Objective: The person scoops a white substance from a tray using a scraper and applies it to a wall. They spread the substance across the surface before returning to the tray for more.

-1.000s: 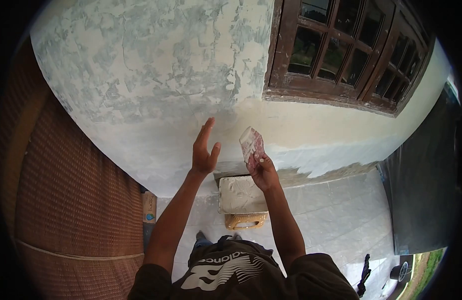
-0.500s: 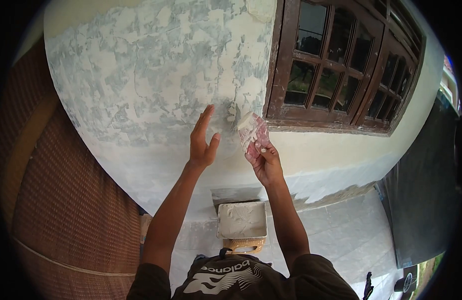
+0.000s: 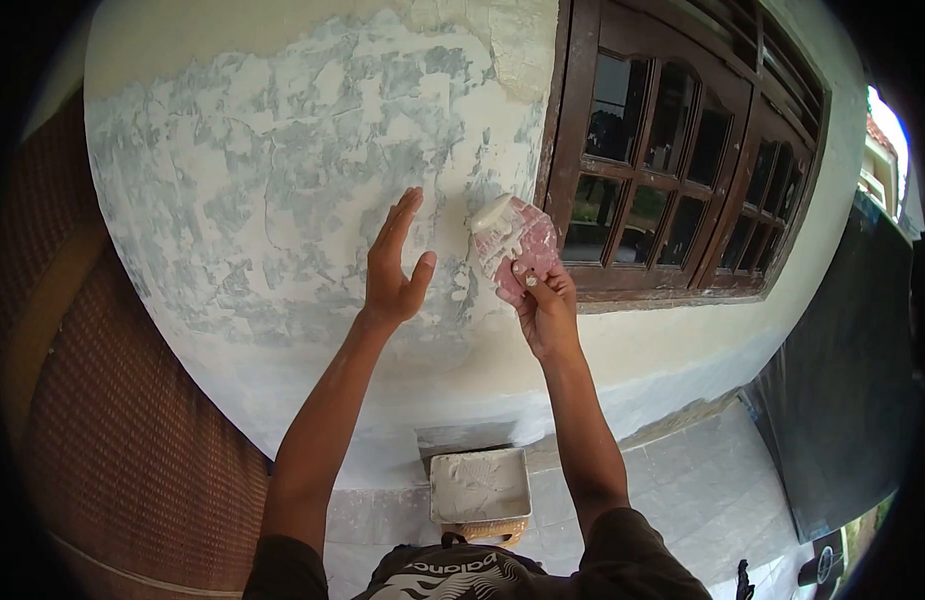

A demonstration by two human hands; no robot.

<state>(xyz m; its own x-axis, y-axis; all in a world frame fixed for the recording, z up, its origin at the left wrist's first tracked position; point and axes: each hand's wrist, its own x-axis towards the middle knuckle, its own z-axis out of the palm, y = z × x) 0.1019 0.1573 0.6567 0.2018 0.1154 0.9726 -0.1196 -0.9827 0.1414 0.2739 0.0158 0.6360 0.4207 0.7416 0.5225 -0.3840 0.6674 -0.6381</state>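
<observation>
My right hand [image 3: 549, 305] grips a reddish-pink flat putty scraper [image 3: 538, 243] by its lower end, thumb across its face. Thick off-white putty [image 3: 495, 215] coats the scraper's upper left edge. Held up with fingers straight and thumb apart, my left hand [image 3: 398, 265] has nothing in it. Both hands are in front of the wall [image 3: 313, 190], where patchy white putty overlies grey. Below them, a rectangular tray [image 3: 528, 490] of the same pale putty rests on a yellowish plastic stool [image 3: 495, 531].
A brown wooden window [image 3: 673, 200] with glass panes is set in the wall at right. Woven matting [image 3: 153, 430] stands along the left. A dark sheet [image 3: 833, 370] hangs at the far right, above a pale covered floor [image 3: 683, 480].
The view has tilted upward, so the wall, window and tray sit lower in it. My right hand has raised the scraper and turned more of its face toward me; my left stays spread.
</observation>
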